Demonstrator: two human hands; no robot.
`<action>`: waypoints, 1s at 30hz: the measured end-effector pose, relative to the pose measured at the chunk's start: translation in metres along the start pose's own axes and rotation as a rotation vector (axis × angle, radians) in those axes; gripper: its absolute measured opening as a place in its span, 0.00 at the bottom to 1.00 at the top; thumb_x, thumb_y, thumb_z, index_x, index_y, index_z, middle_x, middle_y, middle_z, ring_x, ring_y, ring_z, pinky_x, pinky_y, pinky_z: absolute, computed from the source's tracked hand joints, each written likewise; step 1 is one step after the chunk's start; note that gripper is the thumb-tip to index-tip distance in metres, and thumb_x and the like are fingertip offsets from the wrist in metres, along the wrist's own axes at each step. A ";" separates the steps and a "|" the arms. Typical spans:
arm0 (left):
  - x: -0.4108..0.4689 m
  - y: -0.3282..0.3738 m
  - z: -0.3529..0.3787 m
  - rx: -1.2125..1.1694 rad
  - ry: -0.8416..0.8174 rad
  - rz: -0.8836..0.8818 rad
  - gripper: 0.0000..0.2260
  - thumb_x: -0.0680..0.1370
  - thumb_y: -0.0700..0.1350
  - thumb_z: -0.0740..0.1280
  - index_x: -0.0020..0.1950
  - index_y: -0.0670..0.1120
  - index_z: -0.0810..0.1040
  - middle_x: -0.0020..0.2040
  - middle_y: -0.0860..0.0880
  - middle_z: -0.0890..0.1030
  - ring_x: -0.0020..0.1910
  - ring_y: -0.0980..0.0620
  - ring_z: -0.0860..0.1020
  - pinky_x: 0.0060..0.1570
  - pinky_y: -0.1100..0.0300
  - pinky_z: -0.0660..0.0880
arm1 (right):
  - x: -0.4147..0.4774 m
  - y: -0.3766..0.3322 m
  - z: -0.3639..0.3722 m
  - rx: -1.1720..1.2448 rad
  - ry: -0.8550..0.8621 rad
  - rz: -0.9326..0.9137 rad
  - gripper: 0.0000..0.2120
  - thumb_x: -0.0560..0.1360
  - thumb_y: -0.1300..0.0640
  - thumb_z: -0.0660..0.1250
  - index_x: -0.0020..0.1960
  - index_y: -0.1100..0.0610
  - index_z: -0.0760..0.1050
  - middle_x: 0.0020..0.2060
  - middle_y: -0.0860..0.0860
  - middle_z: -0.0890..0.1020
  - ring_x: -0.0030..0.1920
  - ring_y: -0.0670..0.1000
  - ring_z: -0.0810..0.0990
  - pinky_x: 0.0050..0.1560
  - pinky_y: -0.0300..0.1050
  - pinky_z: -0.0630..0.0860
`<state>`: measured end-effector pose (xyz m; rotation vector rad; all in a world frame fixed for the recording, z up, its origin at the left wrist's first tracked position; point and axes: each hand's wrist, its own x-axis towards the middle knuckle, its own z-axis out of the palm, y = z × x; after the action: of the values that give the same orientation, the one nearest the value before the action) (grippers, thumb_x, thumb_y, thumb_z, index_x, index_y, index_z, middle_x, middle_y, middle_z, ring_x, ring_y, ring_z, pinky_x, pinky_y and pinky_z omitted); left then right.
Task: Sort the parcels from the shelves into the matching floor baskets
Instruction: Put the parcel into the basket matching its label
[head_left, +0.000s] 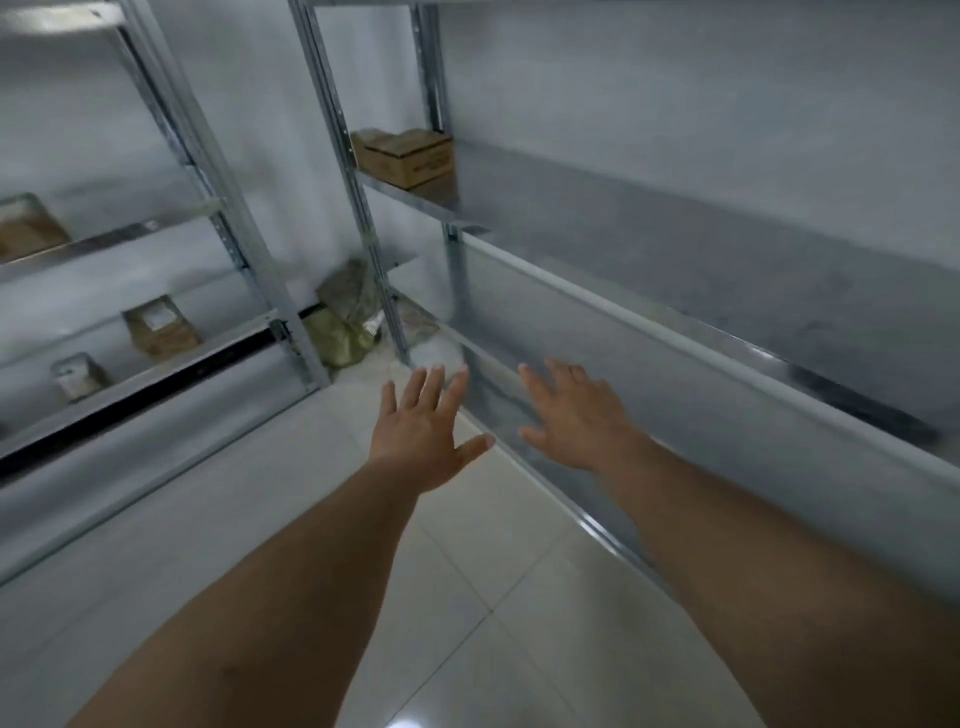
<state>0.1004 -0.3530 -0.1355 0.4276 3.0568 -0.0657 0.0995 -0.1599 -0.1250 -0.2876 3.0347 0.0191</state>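
Both my arms stretch forward over the floor, palms down. My left hand (423, 428) is open with fingers spread and holds nothing. My right hand (574, 413) is open too, hovering just in front of the lower shelf of the right metal rack (675, 332). A brown cardboard parcel (408, 156) sits at the far end of that rack's upper shelf. On the left rack (218, 228) lie a brown parcel (161, 325), a small grey parcel (78, 375) and a tan parcel (26, 228) higher up. No floor basket is in view.
Greenish and grey plastic-wrapped bags (348, 317) are piled on the floor in the corner between the racks. A pale wrapped item (421, 325) lies low behind the right rack's post. White tiled floor (467, 597) runs between the racks.
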 end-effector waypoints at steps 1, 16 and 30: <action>0.005 -0.009 0.002 0.001 -0.007 -0.018 0.39 0.75 0.71 0.48 0.77 0.53 0.36 0.79 0.48 0.41 0.77 0.47 0.40 0.74 0.43 0.39 | 0.013 -0.006 0.002 0.000 -0.003 -0.022 0.38 0.77 0.38 0.58 0.78 0.51 0.44 0.77 0.58 0.51 0.74 0.59 0.56 0.69 0.56 0.61; 0.123 -0.204 0.013 -0.006 -0.032 -0.252 0.40 0.75 0.72 0.50 0.78 0.52 0.40 0.78 0.46 0.36 0.77 0.46 0.37 0.74 0.43 0.39 | 0.229 -0.114 -0.026 -0.078 -0.039 -0.200 0.33 0.78 0.41 0.58 0.77 0.52 0.51 0.77 0.57 0.49 0.75 0.58 0.53 0.70 0.55 0.59; 0.301 -0.387 -0.018 -0.065 0.024 -0.207 0.39 0.77 0.69 0.50 0.77 0.53 0.34 0.78 0.47 0.37 0.77 0.46 0.38 0.74 0.42 0.40 | 0.449 -0.195 -0.088 -0.116 0.001 -0.154 0.31 0.78 0.42 0.58 0.77 0.52 0.51 0.77 0.56 0.50 0.74 0.58 0.54 0.69 0.55 0.61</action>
<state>-0.2965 -0.6417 -0.1223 0.1084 3.1050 0.0303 -0.3113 -0.4369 -0.0802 -0.5296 3.0078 0.1846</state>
